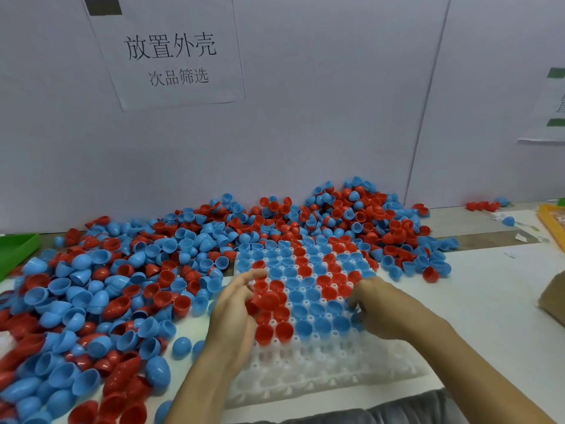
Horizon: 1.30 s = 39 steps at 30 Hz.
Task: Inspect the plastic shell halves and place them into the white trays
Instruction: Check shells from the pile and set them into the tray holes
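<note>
Trays first, in the head view, the only 1 you have: the white tray (pixel 321 371) lies in the lower middle of the frame, directly in front of you, so both hands reach it without stretching. Its far rows are filled with red and blue shell halves (pixel 308 270) sitting open side up, which leaves each interior exposed for checking. The near rows, toward the bottom edge, are not yet filled.

Your left hand (pixel 235 313) is at the tray's left edge, fingers curled around a red shell half (pixel 269 299), held over the filled rows, probably for a look before it is seated. Your right hand (pixel 376 304) is right of centre, fingertips bent down onto a blue shell half (pixel 356 316) at the tray's right side; whether it pinches that piece or merely presses it home, you cannot tell from here.

Loose stock, the heap of shell halves (pixel 122 286), fills the left and upper middle, touching the tray's far edge, close enough to feed from. A paper sign (pixel 168 53) hangs upper left; a green bin (pixel 15 252) sits at the left edge.
</note>
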Tool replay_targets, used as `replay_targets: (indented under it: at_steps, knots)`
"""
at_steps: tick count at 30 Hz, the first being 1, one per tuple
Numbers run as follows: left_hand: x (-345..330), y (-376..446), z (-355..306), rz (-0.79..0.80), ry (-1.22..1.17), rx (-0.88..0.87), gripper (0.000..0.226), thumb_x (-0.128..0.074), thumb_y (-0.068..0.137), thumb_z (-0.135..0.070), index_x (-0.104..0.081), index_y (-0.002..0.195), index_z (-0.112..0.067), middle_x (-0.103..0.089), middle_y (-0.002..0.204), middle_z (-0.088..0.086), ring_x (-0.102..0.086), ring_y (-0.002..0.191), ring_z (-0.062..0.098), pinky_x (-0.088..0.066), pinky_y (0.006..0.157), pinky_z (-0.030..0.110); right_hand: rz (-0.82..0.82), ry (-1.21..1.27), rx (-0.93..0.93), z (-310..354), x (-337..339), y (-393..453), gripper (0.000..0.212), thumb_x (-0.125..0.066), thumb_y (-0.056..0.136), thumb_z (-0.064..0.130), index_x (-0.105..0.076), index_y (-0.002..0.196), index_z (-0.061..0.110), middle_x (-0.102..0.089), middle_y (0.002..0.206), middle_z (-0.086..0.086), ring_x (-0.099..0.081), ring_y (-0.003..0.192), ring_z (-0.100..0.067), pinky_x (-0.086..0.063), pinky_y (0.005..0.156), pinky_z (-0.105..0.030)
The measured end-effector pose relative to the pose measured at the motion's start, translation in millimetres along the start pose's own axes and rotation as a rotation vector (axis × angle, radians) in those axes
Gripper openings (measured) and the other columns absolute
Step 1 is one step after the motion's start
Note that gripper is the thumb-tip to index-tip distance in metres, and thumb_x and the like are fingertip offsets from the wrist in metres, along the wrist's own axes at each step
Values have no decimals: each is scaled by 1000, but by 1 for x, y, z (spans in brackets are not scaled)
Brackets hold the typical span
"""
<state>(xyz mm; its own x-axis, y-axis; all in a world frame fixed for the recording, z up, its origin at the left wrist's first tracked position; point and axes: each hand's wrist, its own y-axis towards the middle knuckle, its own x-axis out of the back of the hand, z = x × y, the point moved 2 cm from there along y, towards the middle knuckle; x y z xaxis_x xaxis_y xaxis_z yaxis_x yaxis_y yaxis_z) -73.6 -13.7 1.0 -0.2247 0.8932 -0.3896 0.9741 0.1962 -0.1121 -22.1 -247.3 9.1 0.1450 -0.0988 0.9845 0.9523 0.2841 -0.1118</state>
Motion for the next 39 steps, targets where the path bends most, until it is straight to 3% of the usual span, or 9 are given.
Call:
replay_targets:
  at_steps: [3, 5, 8, 12, 16, 22, 26, 34, 39]
  knots:
    - [-6, -2, 4, -87, -6, 18, 32, -39, 107, -4, -71, 107, -4, -73, 105, 10, -70, 100, 18, -52, 96, 34, -170, 130, 52, 4, 15, -6, 12, -64, 94, 13, -69, 104, 18, -68, 93, 5, -63, 76, -8, -57, 69, -26]
    - [-13, -3, 6, -118, -34, 19, 23, -48, 105, -11, -70, 106, -5, -77, 101, 9, -74, 95, 14, -54, 90, 30, -288, 391, 159, 23, 22, -17, 9, -66, 94, 18, -67, 99, 26, -64, 74, 10, -60, 64, -8, -54, 59, -23]
    - [-26, -7, 11, -144, -90, 13, 18, -59, 99, -13, -69, 108, -1, -77, 102, 11, -75, 93, 14, -57, 82, 26, -329, 655, 275, 58, 21, -31, 19, -71, 90, 22, -68, 108, 28, -65, 72, 11, -64, 72, -2, -52, 64, -13]
    - [-43, -16, 19, -84, -124, 9, 16, -66, 91, -7, -68, 103, 2, -74, 98, 17, -74, 89, 21, -59, 72, 23, -447, 625, 235, 77, 13, -27, 17, -70, 91, 24, -74, 108, 24, -67, 85, 15, -63, 78, -4, -53, 69, -12]
    - [-50, -21, 24, 39, -45, 23, 33, -71, 78, -21, -70, 104, 0, -75, 103, 16, -74, 100, 25, -58, 83, 31, -482, 591, 163, 66, 10, -20, 13, -68, 92, 17, -77, 102, 19, -64, 81, 14, -62, 70, -2, -51, 64, -9]
    - [-15, -19, 4, 1, 375, -107, 35, -72, 74, -45, -71, 101, -23, -75, 97, -7, -71, 102, 16, -55, 94, 36, -298, 427, -81, -8, 21, -14, 14, -65, 93, 6, -76, 88, 11, -70, 78, 5, -68, 73, -8, -59, 70, -22]
    - [18, -3, -20, -63, 577, -228, 7, -68, 93, -26, -71, 100, -25, -73, 101, -4, -69, 103, 17, -55, 98, 44, -38, 163, -163, -30, 4, -11, 12, -71, 88, 8, -75, 97, 14, -69, 90, -2, -67, 77, -14, -60, 76, -29]
    - [63, 57, -54, -50, 1201, -358, 28, -62, 98, -22, -64, 126, -22, -61, 127, -3, -59, 106, 9, -45, 92, 27, 41, 51, -131, -31, 6, -1, 30, -66, 86, 3, -75, 108, 21, -71, 100, 2, -68, 80, -12, -61, 76, -27]
    - [72, 114, -74, -201, 1475, -267, 54, -66, 93, -35, -48, 143, -28, -39, 148, 10, -35, 137, 35, -40, 105, 50, -128, 171, -25, -12, 29, 17, 33, -54, 94, 5, -73, 116, 21, -70, 119, 3, -66, 96, -10, -59, 86, -30]
